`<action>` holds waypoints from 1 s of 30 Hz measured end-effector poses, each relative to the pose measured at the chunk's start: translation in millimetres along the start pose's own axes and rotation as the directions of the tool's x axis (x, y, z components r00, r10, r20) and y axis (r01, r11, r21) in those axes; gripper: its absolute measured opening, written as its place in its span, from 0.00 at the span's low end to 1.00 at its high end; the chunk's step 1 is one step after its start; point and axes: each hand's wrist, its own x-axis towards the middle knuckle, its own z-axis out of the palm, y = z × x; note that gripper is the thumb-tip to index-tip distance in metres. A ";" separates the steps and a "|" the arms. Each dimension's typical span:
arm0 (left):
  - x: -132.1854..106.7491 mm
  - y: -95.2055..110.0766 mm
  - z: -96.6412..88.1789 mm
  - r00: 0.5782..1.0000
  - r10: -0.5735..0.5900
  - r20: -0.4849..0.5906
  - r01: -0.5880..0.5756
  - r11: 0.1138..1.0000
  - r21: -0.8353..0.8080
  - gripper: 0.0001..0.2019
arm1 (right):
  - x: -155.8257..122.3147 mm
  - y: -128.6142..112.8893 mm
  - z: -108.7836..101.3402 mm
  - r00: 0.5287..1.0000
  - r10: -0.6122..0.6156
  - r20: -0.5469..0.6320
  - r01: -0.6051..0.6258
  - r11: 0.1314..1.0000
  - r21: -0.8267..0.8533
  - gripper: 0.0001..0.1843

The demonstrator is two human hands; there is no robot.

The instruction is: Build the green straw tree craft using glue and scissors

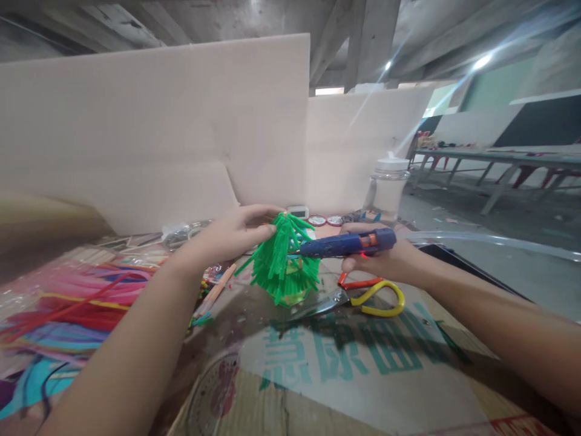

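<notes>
A small green tree shape made of pipe cleaners [284, 260] stands upright in the middle of the table. My left hand [247, 227] is closed on it near its top, thumb and fingers at the left side. In my right hand [363, 248] is a blue glue gun [347, 242], its nozzle pointing left against or just in front of the green strands; whether it touches cannot be told. Just below the glue gun lies a pair of scissors [345, 297] with one red and one yellow handle, blades toward the tree.
Bundles of coloured pipe cleaners [86, 309] spread over the left side. A clear water bottle [388, 188] stands at the back right, before tall white boards [181, 133]. Printed cardboard [363, 375] covers the front. Another table [499, 156] stands farther off at right.
</notes>
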 end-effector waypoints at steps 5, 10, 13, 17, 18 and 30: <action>0.3 -1.3 0.0 1.000 0.004 -0.002 -0.004 1.000 0.001 0.20 | 0.0 0.2 0.9 1.000 0.015 0.002 -0.015 1.000 0.019 0.19; -0.1 -0.9 -0.4 1.000 0.011 0.004 -0.011 1.000 0.009 0.21 | 1.3 0.7 1.2 1.000 -0.008 0.007 0.009 1.000 -0.008 0.17; -0.2 -1.0 -0.5 1.000 0.007 0.004 -0.007 1.000 0.013 0.21 | 1.3 0.8 1.3 1.000 0.008 0.007 -0.008 1.000 0.003 0.16; -0.1 -1.4 -0.6 1.000 0.005 0.005 -0.005 1.000 0.021 0.21 | 0.8 0.6 1.9 1.000 0.024 -0.016 -0.023 1.000 0.002 0.18; -0.1 -1.5 -0.6 1.000 0.007 0.006 -0.007 1.000 0.020 0.21 | 0.8 0.6 2.1 0.999 0.027 -0.025 -0.027 1.000 0.002 0.18; -0.4 -1.3 -0.3 1.000 0.000 0.006 0.000 1.000 0.016 0.21 | 3.5 -1.7 3.8 0.997 -0.014 -0.074 0.019 0.998 0.065 0.14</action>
